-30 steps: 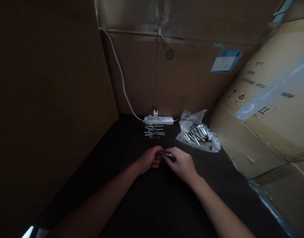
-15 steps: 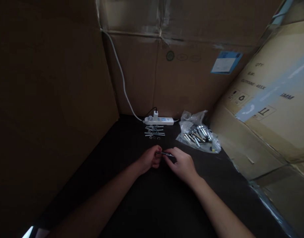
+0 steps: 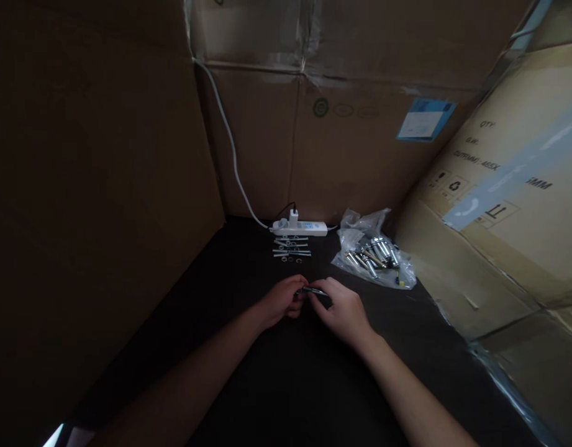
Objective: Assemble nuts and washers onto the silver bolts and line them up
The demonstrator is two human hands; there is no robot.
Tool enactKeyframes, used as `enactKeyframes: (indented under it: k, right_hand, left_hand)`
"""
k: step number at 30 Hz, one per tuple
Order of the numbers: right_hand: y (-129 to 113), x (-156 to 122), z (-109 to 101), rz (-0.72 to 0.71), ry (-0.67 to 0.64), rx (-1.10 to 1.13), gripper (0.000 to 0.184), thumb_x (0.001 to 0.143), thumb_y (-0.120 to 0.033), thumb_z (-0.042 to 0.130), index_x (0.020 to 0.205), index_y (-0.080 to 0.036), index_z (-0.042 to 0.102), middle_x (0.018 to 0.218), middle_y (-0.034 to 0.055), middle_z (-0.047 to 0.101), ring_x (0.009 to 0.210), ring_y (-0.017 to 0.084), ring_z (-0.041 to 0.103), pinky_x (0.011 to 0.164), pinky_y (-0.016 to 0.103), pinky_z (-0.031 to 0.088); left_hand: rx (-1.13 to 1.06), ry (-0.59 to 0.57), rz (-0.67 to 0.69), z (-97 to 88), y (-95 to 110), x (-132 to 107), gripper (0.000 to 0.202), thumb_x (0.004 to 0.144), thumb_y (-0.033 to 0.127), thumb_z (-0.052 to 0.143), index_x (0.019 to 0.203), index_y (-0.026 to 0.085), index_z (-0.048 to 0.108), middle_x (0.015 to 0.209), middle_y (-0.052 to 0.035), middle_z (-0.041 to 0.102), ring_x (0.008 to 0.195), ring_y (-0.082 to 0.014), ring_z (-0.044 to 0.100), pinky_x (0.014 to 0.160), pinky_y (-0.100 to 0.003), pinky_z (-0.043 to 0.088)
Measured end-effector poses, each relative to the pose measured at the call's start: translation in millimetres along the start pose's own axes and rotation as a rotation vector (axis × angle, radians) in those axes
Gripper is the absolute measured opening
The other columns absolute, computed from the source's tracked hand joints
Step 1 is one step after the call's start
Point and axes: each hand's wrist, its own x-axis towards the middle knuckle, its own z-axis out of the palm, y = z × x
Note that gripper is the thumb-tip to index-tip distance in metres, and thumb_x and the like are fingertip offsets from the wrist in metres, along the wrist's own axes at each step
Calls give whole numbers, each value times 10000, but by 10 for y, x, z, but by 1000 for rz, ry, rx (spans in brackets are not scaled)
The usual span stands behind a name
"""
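Note:
Between my two hands lies a slim metal expansion bolt (image 3: pixel 318 291), held roughly level above the dark tabletop. My left hand (image 3: pixel 284 300) pinches its left end, the fingers curled in. Around the right part of the bolt, my right hand (image 3: pixel 344 308) is closed with thumb and fingertips. The fingers hide both ends of the bolt. Just beyond my hands, several long bolts (image 3: pixel 291 253) lie side by side, with small nuts and washers (image 3: pixel 284 259) among and in front of them.
Behind the bolts stands a white power strip (image 3: pixel 308 228) with a plug and a white cable (image 3: pixel 230 139). To the right lies a clear plastic bag (image 3: pixel 360 222) of shiny expansion bolts (image 3: pixel 383 249). Cardboard walls (image 3: pixel 248 124) enclose the dark table (image 3: pixel 286 385) at left, back and right.
The fingers of my left hand have shifted slightly on the left end of the bolt, thumb and forefinger reaching further right. My right hand keeps its grip almost unmoved.

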Motion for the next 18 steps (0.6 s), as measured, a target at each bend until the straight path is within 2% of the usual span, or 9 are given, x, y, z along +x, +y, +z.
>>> enactKeyframes:
  k: [5,13,18]
  right_hand:
    - [1,6,0,7,-4,22,176,867,-280,484,965,-213,614,864,42,635,788,165,593,698,255,447]
    - [-4,2,9,55,-14,47,167,854,-266,476,981,-211,570,910,33,636,747,155,593,615,240,435]
    - [4,4,16,84,-29,57,172,845,-275,478,986,-207,549,909,39,638,725,159,596,661,261,443]
  left_hand:
    - [-25,-4,-9,2,-8,-5,212,842,369,434,759,174,433,598,66,334,418,-34,237,386,-153,195]
    - [102,-27,25,42,-27,-22,187,827,353,476,804,167,467,618,61,346,449,-40,280,396,-153,214]
    - [191,-8,51,57,-37,-22,209,835,383,472,827,174,475,579,70,327,460,-52,288,408,-158,229]
